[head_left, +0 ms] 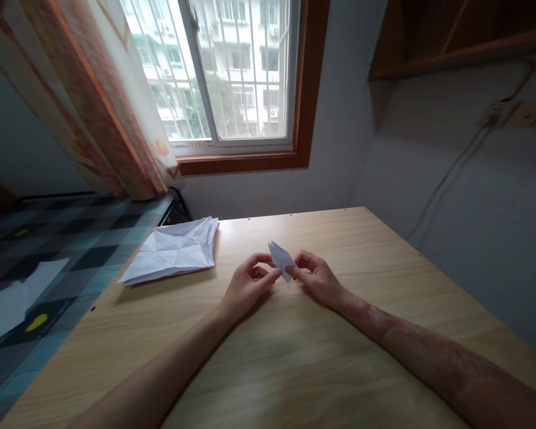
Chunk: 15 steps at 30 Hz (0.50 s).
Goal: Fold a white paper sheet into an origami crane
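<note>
A small folded piece of white paper point(281, 259) is held just above the wooden table point(295, 357), its pointed end tilted up and away. My left hand point(249, 284) pinches its lower left edge between thumb and fingers. My right hand point(316, 276) pinches its lower right corner, fingers curled. Both forearms rest on or just over the tabletop.
A stack of creased white paper sheets point(174, 250) lies at the table's far left corner. A checkered bed cover point(49, 250) with a white sheet point(9, 304) on it is to the left. A window point(232, 71), curtain point(93, 101) and wall lie beyond; a shelf point(455, 36) hangs at upper right.
</note>
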Tool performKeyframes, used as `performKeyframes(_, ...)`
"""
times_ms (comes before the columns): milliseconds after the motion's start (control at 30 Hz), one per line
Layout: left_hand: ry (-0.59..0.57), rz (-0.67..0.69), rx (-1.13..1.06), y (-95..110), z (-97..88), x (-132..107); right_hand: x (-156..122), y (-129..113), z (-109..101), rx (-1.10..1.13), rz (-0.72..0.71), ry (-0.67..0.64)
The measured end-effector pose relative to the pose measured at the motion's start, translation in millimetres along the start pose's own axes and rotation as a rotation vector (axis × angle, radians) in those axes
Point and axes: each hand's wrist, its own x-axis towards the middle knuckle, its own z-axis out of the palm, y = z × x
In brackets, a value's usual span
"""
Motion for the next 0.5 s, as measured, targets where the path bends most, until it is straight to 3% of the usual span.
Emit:
performKeyframes(167, -0.099, 0.02, 0.061, -4.1, -0.7, -1.9, -2.3, -2.1, 1.6, -0.045, -0.018, -0.034)
performKeyframes(300, -0.106, 0.08, 0.044, -4.3, 0.1, 0.4, -4.1, -3.3, 3.0, -0.005, -0.032, -0.118)
performKeyframes(500, -0.19, 0.009, -0.056, -4.5, 3.6, -1.4, -2.7, -3.2, 1.1, 0.046, -0.143, -0.033)
